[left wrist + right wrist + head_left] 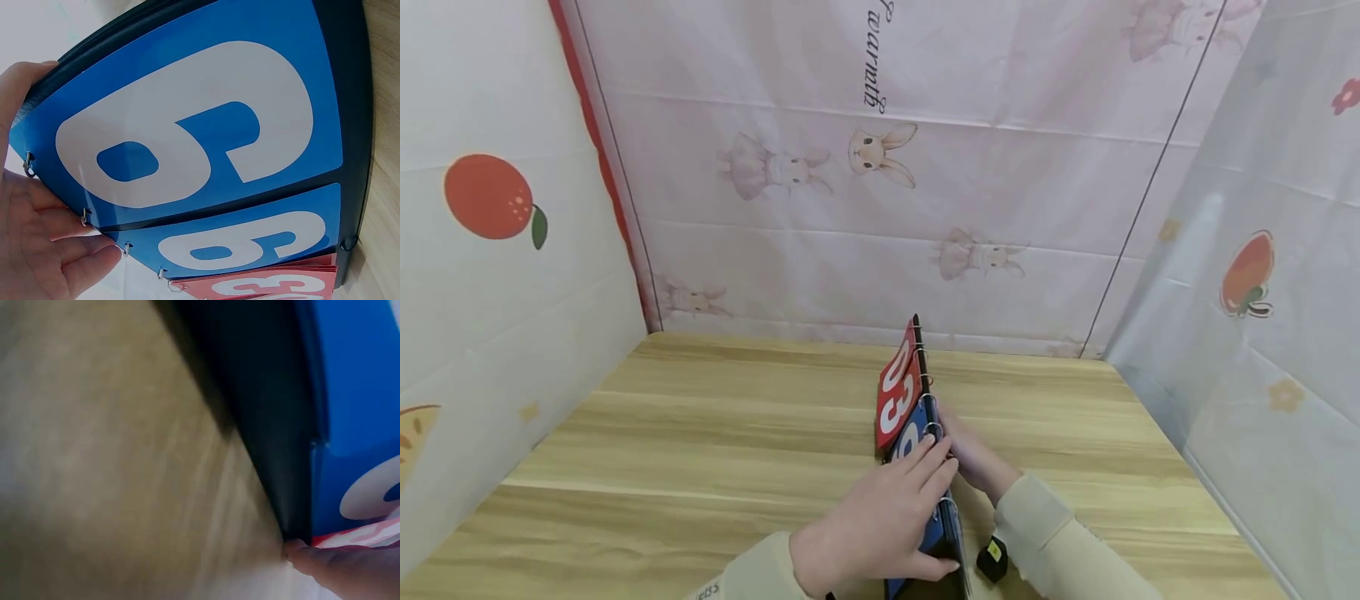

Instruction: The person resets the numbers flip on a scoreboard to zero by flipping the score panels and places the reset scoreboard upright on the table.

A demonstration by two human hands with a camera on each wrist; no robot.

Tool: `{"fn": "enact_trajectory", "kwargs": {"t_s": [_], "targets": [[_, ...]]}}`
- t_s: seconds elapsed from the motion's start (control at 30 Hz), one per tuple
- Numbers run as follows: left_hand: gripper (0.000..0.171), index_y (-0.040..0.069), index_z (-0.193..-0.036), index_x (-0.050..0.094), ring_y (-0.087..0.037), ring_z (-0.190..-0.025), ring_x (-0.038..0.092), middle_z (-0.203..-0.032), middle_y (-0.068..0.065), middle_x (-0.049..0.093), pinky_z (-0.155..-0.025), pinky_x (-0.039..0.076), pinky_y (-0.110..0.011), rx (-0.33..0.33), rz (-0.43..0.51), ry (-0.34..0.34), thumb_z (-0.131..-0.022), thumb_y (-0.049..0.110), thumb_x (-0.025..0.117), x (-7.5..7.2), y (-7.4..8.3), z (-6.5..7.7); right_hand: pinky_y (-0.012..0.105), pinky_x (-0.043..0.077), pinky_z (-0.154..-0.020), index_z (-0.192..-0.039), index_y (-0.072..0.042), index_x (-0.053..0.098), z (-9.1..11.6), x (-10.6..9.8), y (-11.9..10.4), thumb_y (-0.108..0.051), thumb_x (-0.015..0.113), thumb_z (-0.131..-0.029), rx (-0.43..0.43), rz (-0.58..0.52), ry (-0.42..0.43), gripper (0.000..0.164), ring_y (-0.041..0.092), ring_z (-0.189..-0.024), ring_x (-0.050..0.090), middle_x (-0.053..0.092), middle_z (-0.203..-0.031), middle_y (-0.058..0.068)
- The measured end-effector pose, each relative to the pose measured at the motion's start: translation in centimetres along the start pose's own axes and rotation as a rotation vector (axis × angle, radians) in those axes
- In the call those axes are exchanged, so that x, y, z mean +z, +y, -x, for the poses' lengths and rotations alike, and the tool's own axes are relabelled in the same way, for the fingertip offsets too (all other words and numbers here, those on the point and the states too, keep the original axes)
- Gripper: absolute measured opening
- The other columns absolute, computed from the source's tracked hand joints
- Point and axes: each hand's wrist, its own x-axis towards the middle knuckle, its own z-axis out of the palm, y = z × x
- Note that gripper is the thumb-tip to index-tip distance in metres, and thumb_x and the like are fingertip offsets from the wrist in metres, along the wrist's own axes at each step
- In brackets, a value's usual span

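A flip scoreboard with a black cover, metal rings and red and blue number cards stands on edge on the wooden table. In the left wrist view, a large blue card reads 6, with a smaller blue 6 beside it. My left hand rests along the ringed top edge, fingers extended and thumb spread towards the near end. On the other side, my right hand holds the scoreboard, partly hidden by it. One finger of that hand reaches the black cover's edge beside the red cards.
A small black object with a yellow label lies beside the right sleeve, close to the scoreboard. The wooden table is bordered at the back by a rabbit-print curtain and at both sides by fruit-print sheets.
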Motion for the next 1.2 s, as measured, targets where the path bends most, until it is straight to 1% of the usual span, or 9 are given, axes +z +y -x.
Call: {"fn": "enact_trajectory", "kwargs": {"t_s": [0.07, 0.17, 0.33, 0.43, 0.57, 0.67, 0.87, 0.97, 1.2], "targets": [[0.087, -0.001, -0.133, 0.042, -0.034, -0.129, 0.034, -0.142, -0.021, 0.038, -0.104, 0.037, -0.039, -0.001, 0.0, 0.001, -0.078, 0.066, 0.053, 0.0, -0.1, 0.0, 0.036, 0.044, -0.083, -0.126, -0.006, 0.044, 0.0, 0.2, 0.2, -0.057, 0.016, -0.097, -0.014, -0.006, -0.03, 0.065, 0.023, -0.095, 0.053, 0.054, -0.106, 0.014], [0.087, -0.002, -0.133, 0.042, -0.035, -0.129, 0.034, -0.141, -0.022, 0.039, -0.103, 0.038, -0.039, -0.003, 0.005, -0.003, -0.079, 0.066, 0.053, 0.0, -0.1, 0.1, 0.035, 0.042, -0.082, -0.126, -0.007, 0.044, -0.1, 0.6, -0.1, -0.055, 0.018, -0.098, -0.03, 0.002, -0.012, 0.062, 0.02, -0.094, 0.051, 0.054, -0.105, 0.011], [0.087, -0.002, -0.132, 0.044, -0.035, -0.128, 0.035, -0.139, -0.021, 0.042, -0.103, 0.038, -0.039, 0.011, -0.007, 0.018, -0.078, 0.065, 0.054, 0.0, -0.3, 0.1, 0.056, 0.024, -0.105, -0.141, 0.004, 0.021, -0.1, 1.1, -0.8, -0.043, 0.022, -0.102, 0.035, 0.034, 0.109, 0.062, 0.042, -0.125, 0.029, 0.029, -0.139, 0.031], [0.086, -0.002, -0.131, 0.045, -0.034, -0.128, 0.036, -0.139, -0.021, 0.041, -0.103, 0.037, -0.039, 0.018, -0.011, 0.012, -0.078, 0.065, 0.054, -0.1, -0.3, 0.0, 0.061, 0.009, -0.109, -0.143, 0.009, 0.003, -0.2, 1.1, -0.8, -0.037, 0.028, -0.102, 0.058, 0.041, 0.205, 0.066, 0.045, -0.132, 0.013, 0.011, -0.147, 0.034], [0.085, 0.001, -0.134, 0.042, -0.033, -0.129, 0.034, -0.143, -0.019, 0.038, -0.103, 0.037, -0.04, -0.004, 0.024, -0.046, -0.08, 0.066, 0.052, -0.4, -0.3, -0.1, 0.057, 0.03, -0.104, -0.144, 0.002, 0.016, -0.6, 0.4, -0.6, -0.035, 0.044, -0.098, 0.028, -0.004, 0.358, 0.065, 0.039, -0.121, 0.039, 0.036, -0.137, 0.03], [0.084, 0.004, -0.136, 0.041, -0.032, -0.131, 0.033, -0.145, -0.017, 0.036, -0.103, 0.037, -0.041, -0.02, 0.057, -0.081, -0.081, 0.066, 0.051, -0.6, -0.3, -0.1, 0.045, 0.046, -0.094, -0.142, -0.003, 0.026, -0.7, -0.5, -0.7, -0.032, 0.054, -0.094, -0.001, -0.128, 0.443, 0.062, 0.026, -0.105, 0.055, 0.048, -0.127, 0.022], [0.084, 0.004, -0.135, 0.041, -0.032, -0.13, 0.033, -0.144, -0.017, 0.037, -0.102, 0.037, -0.04, -0.018, 0.053, -0.069, -0.08, 0.066, 0.051, -0.6, -0.4, -0.1, 0.019, 0.053, -0.075, -0.134, -0.004, 0.035, -0.4, -1.2, -2.6, -0.03, 0.052, -0.095, -0.122, -0.407, 0.459, 0.05, 0.009, -0.09, 0.062, 0.05, -0.118, 0.012], [0.085, 0.003, -0.134, 0.042, -0.032, -0.13, 0.034, -0.144, -0.017, 0.037, -0.103, 0.037, -0.039, -0.013, 0.036, -0.056, -0.08, 0.067, 0.051, -0.5, -0.4, -0.1, 0.024, 0.052, -0.082, -0.134, -0.006, 0.035, -0.4, -1.1, -3.6, -0.035, 0.051, -0.095, -0.185, -0.364, 0.426, 0.051, 0.014, -0.099, 0.059, 0.05, -0.12, 0.009], [0.085, 0.002, -0.133, 0.042, -0.03, -0.129, 0.035, -0.142, -0.018, 0.039, -0.103, 0.036, -0.038, 0.011, 0.001, -0.031, -0.079, 0.068, 0.05, -0.2, -0.3, -0.2, 0.049, 0.043, -0.097, -0.144, -0.023, 0.023, -0.4, -0.2, -5.1, -0.029, 0.066, -0.086, -0.234, -0.078, 0.335, 0.073, 0.028, -0.116, 0.045, 0.04, -0.134, 0.012]]}}
